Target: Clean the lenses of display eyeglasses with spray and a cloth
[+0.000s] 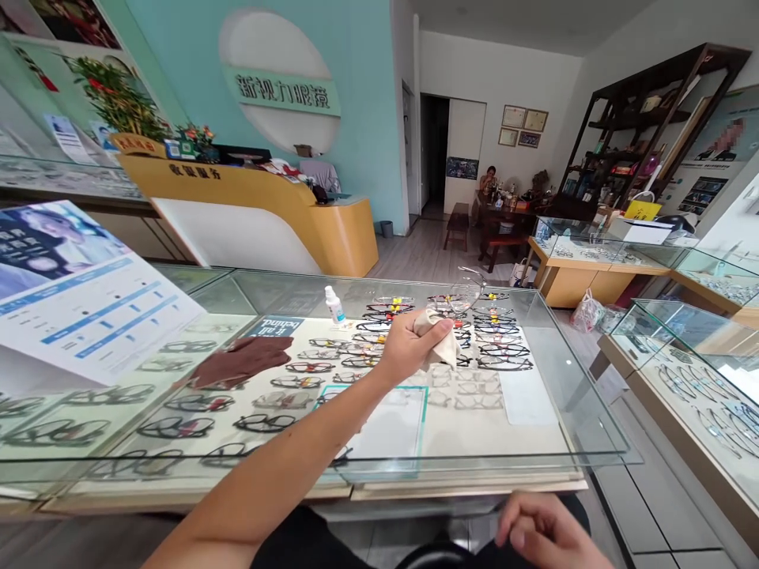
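My left hand [409,344] reaches over the glass counter with its fingers closed around a cream cloth [442,341]. A thin-rimmed pair of eyeglasses [468,291] sticks up from the cloth, gripped through it. Down by my lap is my right hand [537,525], fingers curled in, with nothing visible in them. Rows of eyeglass frames [504,349] lie beneath and around my left hand. On the counter, a small white bottle [334,307] stands upright, and a crumpled brown cloth [243,359] lies left of my forearm.
The glass display counter [569,379] spans the front. A printed calendar card [88,300] stands at the left. Behind are a wooden reception desk [349,237] and, farther back, a seated person [489,182]. More glass cases [670,395] line the right side.
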`<state>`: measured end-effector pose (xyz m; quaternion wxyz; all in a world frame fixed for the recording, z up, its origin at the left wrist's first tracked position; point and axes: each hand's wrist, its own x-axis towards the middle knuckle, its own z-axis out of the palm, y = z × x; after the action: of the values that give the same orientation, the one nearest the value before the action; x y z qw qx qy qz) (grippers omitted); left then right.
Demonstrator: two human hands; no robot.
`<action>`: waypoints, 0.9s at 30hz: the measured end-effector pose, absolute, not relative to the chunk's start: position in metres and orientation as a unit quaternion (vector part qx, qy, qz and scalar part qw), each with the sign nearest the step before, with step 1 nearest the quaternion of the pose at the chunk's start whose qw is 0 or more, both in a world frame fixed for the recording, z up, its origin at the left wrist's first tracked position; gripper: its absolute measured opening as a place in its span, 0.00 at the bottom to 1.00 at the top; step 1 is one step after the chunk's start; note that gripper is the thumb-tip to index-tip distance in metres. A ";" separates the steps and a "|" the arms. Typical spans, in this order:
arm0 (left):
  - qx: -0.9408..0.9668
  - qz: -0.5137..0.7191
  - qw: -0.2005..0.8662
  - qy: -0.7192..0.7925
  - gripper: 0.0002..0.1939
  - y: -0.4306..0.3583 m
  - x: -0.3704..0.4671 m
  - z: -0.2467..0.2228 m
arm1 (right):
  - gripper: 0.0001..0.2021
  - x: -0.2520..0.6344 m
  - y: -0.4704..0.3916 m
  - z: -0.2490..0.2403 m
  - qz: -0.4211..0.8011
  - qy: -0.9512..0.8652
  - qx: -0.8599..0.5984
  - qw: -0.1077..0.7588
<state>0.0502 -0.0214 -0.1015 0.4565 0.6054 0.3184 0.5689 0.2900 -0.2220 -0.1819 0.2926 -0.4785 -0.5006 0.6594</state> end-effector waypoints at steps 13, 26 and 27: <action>0.610 0.612 0.338 0.372 0.37 0.006 0.072 -0.136 | 0.38 0.224 -0.027 -0.170 0.751 -0.613 -0.243 -0.031; 0.538 0.585 0.444 0.414 0.36 -0.013 0.067 -0.153 | 0.36 0.242 -0.024 -0.178 0.822 -0.509 -0.071 -0.244; 0.530 0.581 0.463 0.409 0.36 -0.014 0.068 -0.151 | 0.34 0.246 -0.023 -0.172 0.818 -0.537 -0.082 -0.191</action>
<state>0.0678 -0.0145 -0.1512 0.4635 0.5302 0.4086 0.5806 0.2462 -0.0231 -0.1723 -0.1915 -0.0818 -0.5367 0.8177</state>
